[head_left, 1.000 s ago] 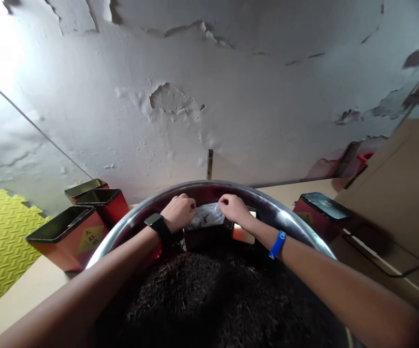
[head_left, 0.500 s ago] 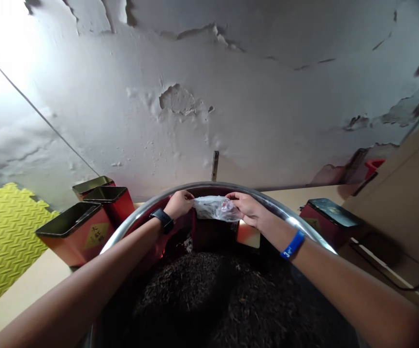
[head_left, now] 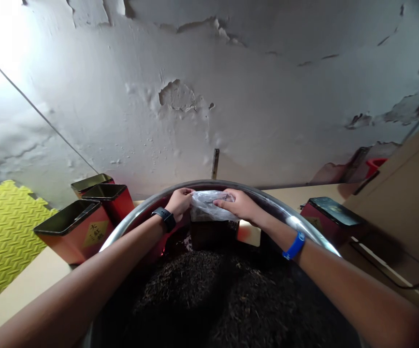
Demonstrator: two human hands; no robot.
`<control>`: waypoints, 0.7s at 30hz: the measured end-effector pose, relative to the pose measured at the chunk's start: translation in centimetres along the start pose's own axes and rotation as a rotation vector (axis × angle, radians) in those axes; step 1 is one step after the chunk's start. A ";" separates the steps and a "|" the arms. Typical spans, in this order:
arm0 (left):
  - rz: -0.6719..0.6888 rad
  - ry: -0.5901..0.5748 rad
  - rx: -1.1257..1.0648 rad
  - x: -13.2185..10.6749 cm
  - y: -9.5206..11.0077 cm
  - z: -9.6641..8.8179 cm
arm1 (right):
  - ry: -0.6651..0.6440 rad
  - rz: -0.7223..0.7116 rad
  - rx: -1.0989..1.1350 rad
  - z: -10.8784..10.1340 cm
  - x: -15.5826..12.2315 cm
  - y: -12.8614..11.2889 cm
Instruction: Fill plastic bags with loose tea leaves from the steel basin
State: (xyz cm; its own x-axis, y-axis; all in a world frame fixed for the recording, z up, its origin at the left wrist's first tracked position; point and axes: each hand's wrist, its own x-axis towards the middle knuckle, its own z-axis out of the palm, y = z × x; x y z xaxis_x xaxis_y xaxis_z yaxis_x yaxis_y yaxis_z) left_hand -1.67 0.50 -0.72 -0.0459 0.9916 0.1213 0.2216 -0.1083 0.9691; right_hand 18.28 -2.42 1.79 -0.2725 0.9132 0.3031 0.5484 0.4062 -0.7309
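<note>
A clear plastic bag point(head_left: 209, 205) is stretched between my hands at the far side of a large round metal tub. My left hand point(head_left: 179, 204), with a black watch at its wrist, pinches the bag's left end. On the other end, my right hand point(head_left: 243, 207) has its thumb over the film and fingers behind; a blue band circles that wrist. Directly beneath the bag is a dark tin point(head_left: 209, 234), its mouth covered by the film. Dark, dry, tea-like leaves point(head_left: 195, 280) fill the lower part of the tub, partly in shadow.
The tub's shiny rim point(head_left: 202, 182) curves around both forearms. Several open red tins point(head_left: 89, 234) stand at left, beside a yellow foam mat point(head_left: 6, 241). To the right are a lidded red tin point(head_left: 330, 220) and a cardboard box point(head_left: 401, 208). A peeling wall point(head_left: 249, 96) rises behind.
My right hand has shifted slightly left and up, its thumb now lying across the bag. The bag looks more bunched and sits a little higher; my left hand keeps its pinch.
</note>
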 end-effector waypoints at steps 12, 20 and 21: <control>0.409 -0.084 0.796 -2.1 2.3 -0.8 | -0.097 -0.213 -0.484 1.1 -0.5 1.3; 0.364 -0.248 0.883 -3.1 1.9 0.9 | -0.213 -0.215 -0.454 1.5 -0.5 1.5; 0.399 -0.211 0.890 -3.1 2.0 0.7 | -0.214 -0.215 -0.421 1.3 -0.5 1.4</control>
State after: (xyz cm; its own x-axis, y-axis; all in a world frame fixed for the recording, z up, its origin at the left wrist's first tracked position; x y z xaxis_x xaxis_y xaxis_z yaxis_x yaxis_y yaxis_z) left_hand -0.42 -2.72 0.67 0.3456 0.8960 0.2787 0.8364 -0.4288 0.3413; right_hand 18.11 -2.35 -0.17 -0.5453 0.7985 0.2550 0.7211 0.6019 -0.3431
